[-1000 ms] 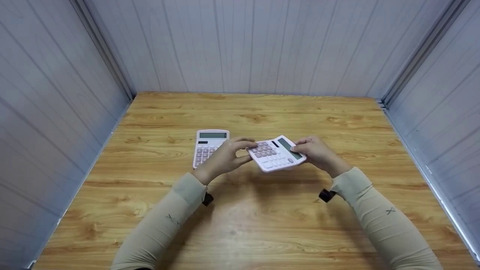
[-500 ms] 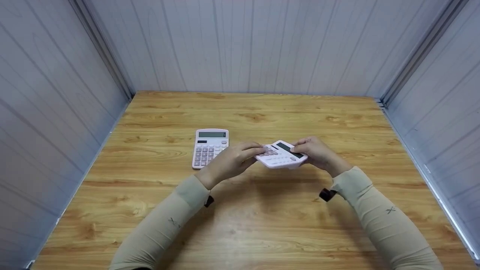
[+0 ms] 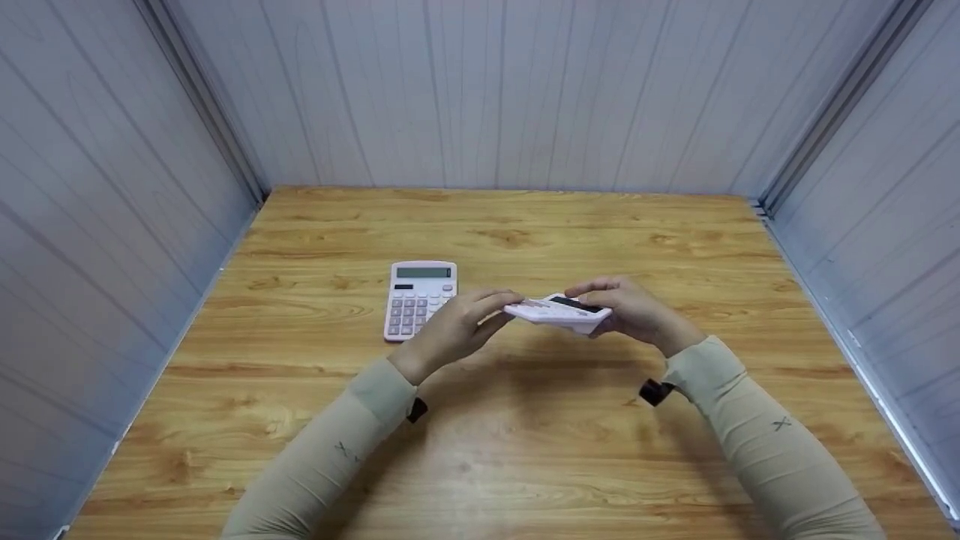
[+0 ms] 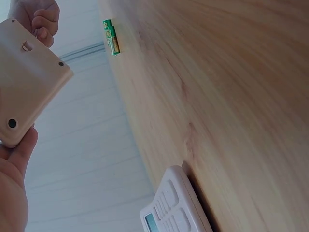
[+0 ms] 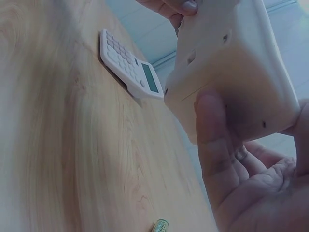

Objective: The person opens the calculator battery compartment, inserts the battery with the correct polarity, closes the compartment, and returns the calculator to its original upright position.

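Note:
A pale pink-white calculator [image 3: 559, 318] is held above the table, tilted so its keys face up at a steep slant. My left hand [image 3: 463, 324] pinches its keypad end, and my right hand [image 3: 636, 312] grips the display end with the thumb side on top. In the right wrist view, a right finger [image 5: 212, 125] touches the underside near a thin seam. The calculator's back [image 4: 29, 72] with dark round feet shows in the left wrist view. A second, similar calculator [image 3: 422, 289] lies face up on the table, partly hidden by my left hand.
Two green batteries [image 4: 111, 37] lie on the wood-grain table [image 3: 480, 450], side by side in the left wrist view; one battery end [image 5: 161, 225] shows in the right wrist view. Pale panel walls [image 3: 465, 97] enclose the back and both sides.
The held calculator has tipped, so its key face is now seen nearly edge-on. My left fingers have shifted on its keypad end. The right hand stays almost in place; the lying calculator has not moved.

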A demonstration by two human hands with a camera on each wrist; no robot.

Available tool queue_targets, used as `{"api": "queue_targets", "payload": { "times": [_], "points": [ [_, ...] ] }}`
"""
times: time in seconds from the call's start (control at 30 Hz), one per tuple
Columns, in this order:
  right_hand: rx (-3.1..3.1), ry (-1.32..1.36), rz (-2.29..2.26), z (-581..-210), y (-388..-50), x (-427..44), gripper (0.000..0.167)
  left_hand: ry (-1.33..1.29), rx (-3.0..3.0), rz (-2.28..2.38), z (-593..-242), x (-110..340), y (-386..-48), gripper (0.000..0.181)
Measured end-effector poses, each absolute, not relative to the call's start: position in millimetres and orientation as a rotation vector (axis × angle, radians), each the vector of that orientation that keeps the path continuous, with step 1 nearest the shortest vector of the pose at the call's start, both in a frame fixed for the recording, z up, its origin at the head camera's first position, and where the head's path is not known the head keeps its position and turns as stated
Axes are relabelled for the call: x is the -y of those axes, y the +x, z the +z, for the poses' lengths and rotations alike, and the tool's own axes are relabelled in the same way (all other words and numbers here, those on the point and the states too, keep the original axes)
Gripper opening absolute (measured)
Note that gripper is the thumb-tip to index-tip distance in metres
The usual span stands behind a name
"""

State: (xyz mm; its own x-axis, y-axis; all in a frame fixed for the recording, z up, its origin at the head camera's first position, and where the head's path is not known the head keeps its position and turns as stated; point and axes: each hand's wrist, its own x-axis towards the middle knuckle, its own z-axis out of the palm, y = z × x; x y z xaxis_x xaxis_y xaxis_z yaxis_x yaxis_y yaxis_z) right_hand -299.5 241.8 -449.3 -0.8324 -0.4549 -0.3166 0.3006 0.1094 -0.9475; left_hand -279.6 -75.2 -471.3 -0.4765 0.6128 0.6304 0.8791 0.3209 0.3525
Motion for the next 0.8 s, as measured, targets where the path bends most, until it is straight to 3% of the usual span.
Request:
{"api": "queue_targets", "payload": {
  "times": [0.47, 0.8],
  "points": [
    [-1.582, -0.540, -1.982, -444.7, -294.7, -246.3, 0.057, -1.053, 2.303, -1.583, -471.6, 81.4, -283.2, 0.029],
    [-1.601, -0.561, -2.037, -442.8, -291.0, -240.5, 0.029, -0.866, 2.341, -1.935, -469.7, 80.6, -283.0, 0.032]
  ]
}}
